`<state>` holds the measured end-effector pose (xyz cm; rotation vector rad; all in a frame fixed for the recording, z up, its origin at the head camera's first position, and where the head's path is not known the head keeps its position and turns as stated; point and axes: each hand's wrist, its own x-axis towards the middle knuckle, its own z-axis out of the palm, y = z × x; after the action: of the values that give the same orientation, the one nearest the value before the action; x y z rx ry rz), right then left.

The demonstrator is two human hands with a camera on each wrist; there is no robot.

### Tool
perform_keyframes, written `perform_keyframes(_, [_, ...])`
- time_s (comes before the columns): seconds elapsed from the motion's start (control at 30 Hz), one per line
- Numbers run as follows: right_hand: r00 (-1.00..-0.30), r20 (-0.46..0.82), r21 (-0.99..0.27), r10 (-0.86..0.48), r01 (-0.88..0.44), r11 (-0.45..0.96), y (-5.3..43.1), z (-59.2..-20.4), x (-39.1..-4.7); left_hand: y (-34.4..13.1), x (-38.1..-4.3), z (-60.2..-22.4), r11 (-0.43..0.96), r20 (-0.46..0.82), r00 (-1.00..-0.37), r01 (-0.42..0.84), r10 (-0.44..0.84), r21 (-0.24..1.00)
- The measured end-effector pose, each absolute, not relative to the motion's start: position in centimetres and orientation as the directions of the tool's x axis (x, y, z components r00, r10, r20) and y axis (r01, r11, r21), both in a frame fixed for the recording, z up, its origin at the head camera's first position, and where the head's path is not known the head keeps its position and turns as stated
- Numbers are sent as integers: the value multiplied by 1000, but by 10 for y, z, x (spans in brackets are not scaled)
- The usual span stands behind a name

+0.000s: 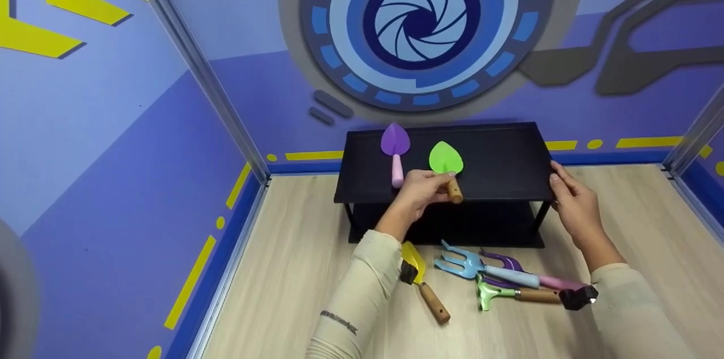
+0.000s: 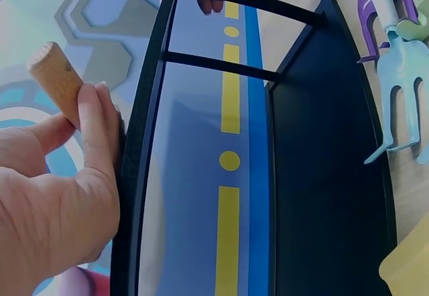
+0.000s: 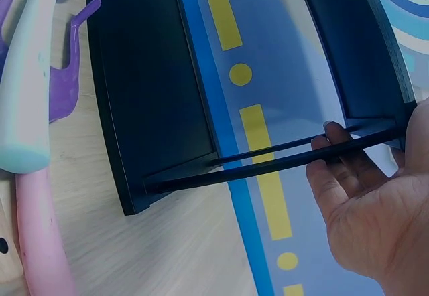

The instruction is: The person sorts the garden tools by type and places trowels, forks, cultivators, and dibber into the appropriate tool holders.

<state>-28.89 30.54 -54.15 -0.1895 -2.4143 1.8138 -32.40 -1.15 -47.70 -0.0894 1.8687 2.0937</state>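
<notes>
My left hand pinches the wooden handle of a small green trowel at the front edge of a black two-tier shelf. Its leaf-shaped blade points away over the top tier, and the handle's end sticks out past the fingers in the left wrist view. To the left on that tier lies a purple trowel with a pink handle. My right hand holds the shelf's right end, thumb at the top edge; in the right wrist view its fingers curl by the side bars.
On the wooden table in front of the shelf lie a yellow trowel, a light blue hand fork, a purple fork with a pink handle, and a green-headed tool with a wooden handle. A patterned wall rises behind the shelf.
</notes>
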Motion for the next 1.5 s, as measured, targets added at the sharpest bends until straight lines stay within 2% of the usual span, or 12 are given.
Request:
perform_keyframes(0.27, [-987,15,-964,160,28,266,305,-542,-291,-6,-328,-473,-44,-308,-938,-318,156,947])
perform_keyframes(0.77, [-987,23,-962,158,21,273,307,-541,-288,2,-327,-469,6,-292,-954,-292,62,956])
perform_keyframes(1.1, [-987,4,-961,161,41,273,307,-543,-288,3,-326,-471,40,-285,-957,-283,50,958])
perform_keyframes(1.5, [-986,9,-958,164,38,285,306,-542,-289,3,-329,-470,10,-278,-960,-278,47,961])
